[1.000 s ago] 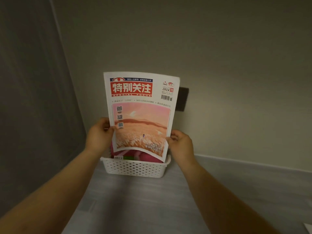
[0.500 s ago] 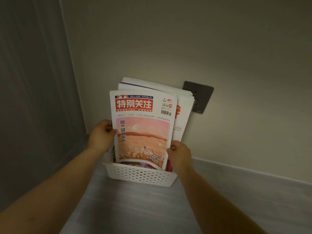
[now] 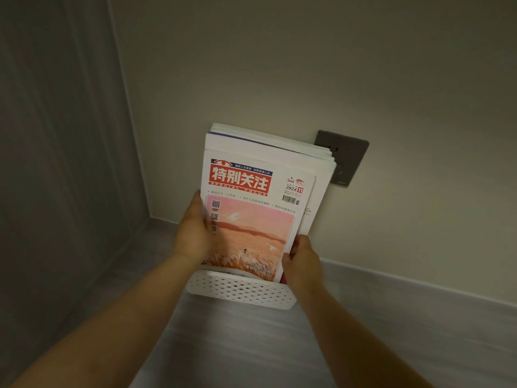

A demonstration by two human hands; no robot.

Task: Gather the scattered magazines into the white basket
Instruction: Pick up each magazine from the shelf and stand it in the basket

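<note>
Together, left grip (image 3: 193,233) and right grip (image 3: 301,261) hold the red-titled, pink-pictured magazine (image 3: 251,222) upright.

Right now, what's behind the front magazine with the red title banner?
Behind the front magazine stand more white-edged magazines in the white perforated basket, covers hidden; a dark grey wall socket beyond.

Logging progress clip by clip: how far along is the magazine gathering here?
Done: a stack of magazines stands in the white basket. In hand: the red-titled magazine, lower edge already inside the basket's front wall, gripped at its sides by the left hand and right hand. Left: letting go; any magazines elsewhere are out of view.
</note>
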